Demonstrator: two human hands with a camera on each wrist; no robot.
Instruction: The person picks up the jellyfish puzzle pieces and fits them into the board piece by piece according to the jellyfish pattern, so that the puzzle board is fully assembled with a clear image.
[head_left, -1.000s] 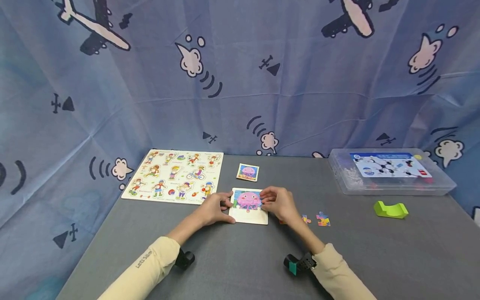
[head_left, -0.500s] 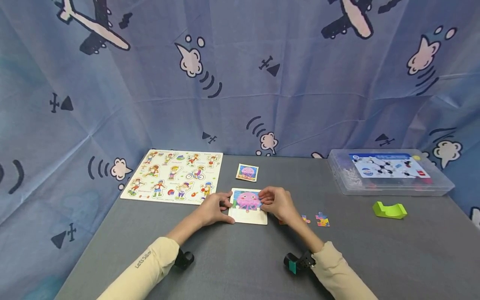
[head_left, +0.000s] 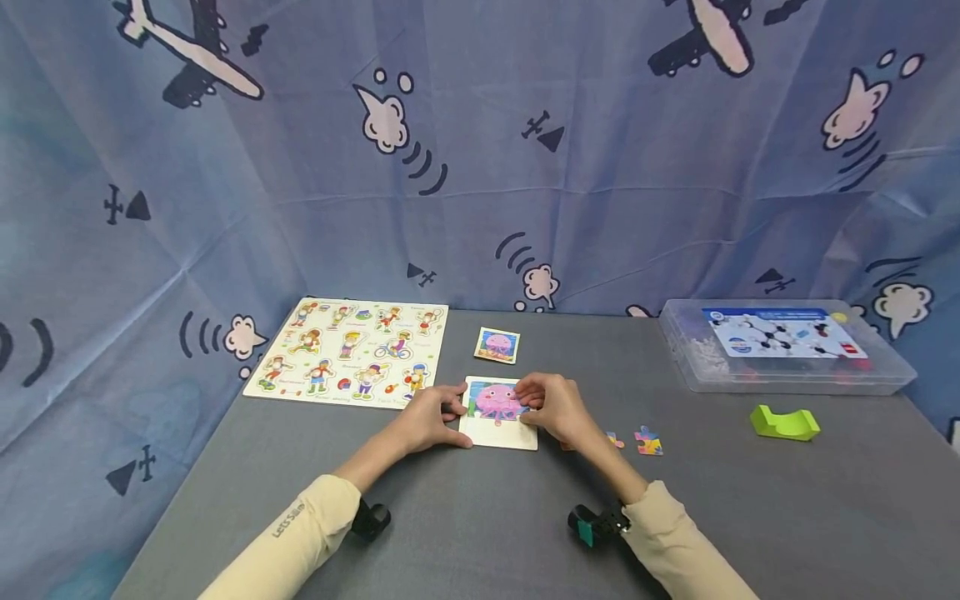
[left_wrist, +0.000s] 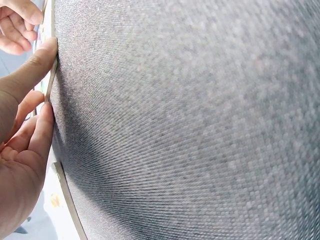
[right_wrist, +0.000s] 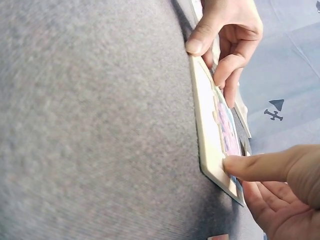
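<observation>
1. Barely a shift: the right hand point(head_left: 557, 410) edged inward, thumb touching the pink picture point(head_left: 495, 402); any pinch, couldn't tell!
2. Left hand point(head_left: 427, 417) held steady, gripping the puzzle board point(head_left: 498, 437) between them.
3. Lower part bare; loose pieces point(head_left: 648, 441) apparently remained unplaced.

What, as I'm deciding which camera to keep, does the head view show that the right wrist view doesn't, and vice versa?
Head only: the clear plastic box, the green block, the cream sleeves and the black wrist cameras.

Right wrist only: a close, low look along the puzzle board and at the palm side of the right hand.

Both: the left hand and right hand at opposite sides of the board, its pink picture, the grey table and the blue curtain.
</observation>
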